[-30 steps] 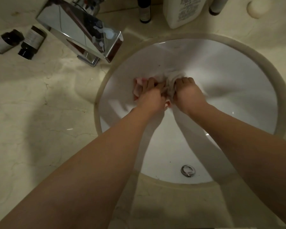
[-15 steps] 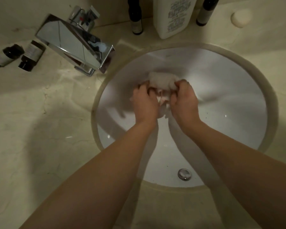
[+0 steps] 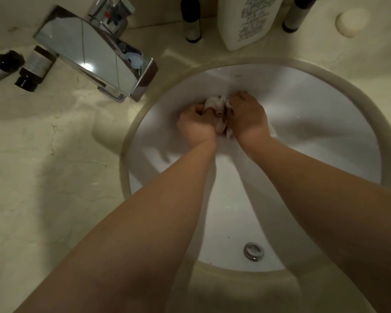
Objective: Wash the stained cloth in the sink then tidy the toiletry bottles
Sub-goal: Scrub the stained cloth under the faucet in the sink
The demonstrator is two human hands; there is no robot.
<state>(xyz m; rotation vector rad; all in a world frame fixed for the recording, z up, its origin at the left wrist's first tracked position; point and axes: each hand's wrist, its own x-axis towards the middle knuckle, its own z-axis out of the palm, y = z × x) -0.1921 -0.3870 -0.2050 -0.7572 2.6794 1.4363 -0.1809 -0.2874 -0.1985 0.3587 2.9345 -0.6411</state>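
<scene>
A small whitish cloth (image 3: 217, 103) is bunched between both hands over the far half of the white sink (image 3: 325, 154). My left hand (image 3: 195, 125) and my right hand (image 3: 248, 117) are each closed on it, knuckles up, close together. Most of the cloth is hidden inside the fists. Two small dark bottles (image 3: 35, 67) lie on their sides on the counter at the far left. A large white bottle (image 3: 246, 21) stands behind the sink between two slim dark bottles (image 3: 191, 19), one on each side.
A chrome faucet (image 3: 99, 55) juts over the sink's left rim. The drain (image 3: 253, 251) sits at the near side of the basin. A round cream soap (image 3: 350, 22) rests at the far right on the marble counter (image 3: 43, 177).
Both hands have kept squeezing and rubbing the cloth, and less of it shows above the fists now. The view has shifted, so sink and hands sit slightly lower and more to the right in it.
</scene>
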